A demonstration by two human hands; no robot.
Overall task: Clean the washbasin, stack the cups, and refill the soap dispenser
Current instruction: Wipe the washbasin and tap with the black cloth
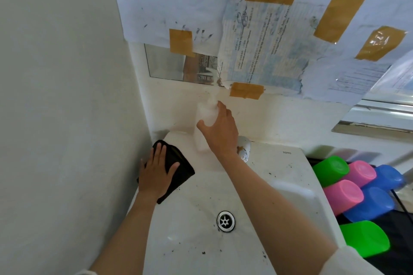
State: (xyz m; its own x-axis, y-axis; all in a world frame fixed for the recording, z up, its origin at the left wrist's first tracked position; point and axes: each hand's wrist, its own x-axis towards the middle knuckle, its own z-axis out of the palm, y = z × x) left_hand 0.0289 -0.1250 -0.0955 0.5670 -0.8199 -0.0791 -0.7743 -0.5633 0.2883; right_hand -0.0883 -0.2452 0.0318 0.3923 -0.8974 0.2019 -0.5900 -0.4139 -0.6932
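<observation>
Head view: a white soap dispenser (205, 123) is gripped by the right hand (220, 131) at the basin's 12 o'clock ledge, thumb and fingers curled round its body, seemingly lifted aside so the ledge can be wiped. A black cloth (176, 167) is pressed flat under the left hand (156, 174), fingers straight, at 10 o'clock of the drain (226, 221). Coloured cups (357, 194) are left unstacked at 3 o'clock of the speckled washbasin (279, 174).

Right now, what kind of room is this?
Probably a small washroom or wash corner. There is a white washbasin with a drain, a soap dispenser gripped by the right hand, and coloured plastic cups beside the basin.
</observation>
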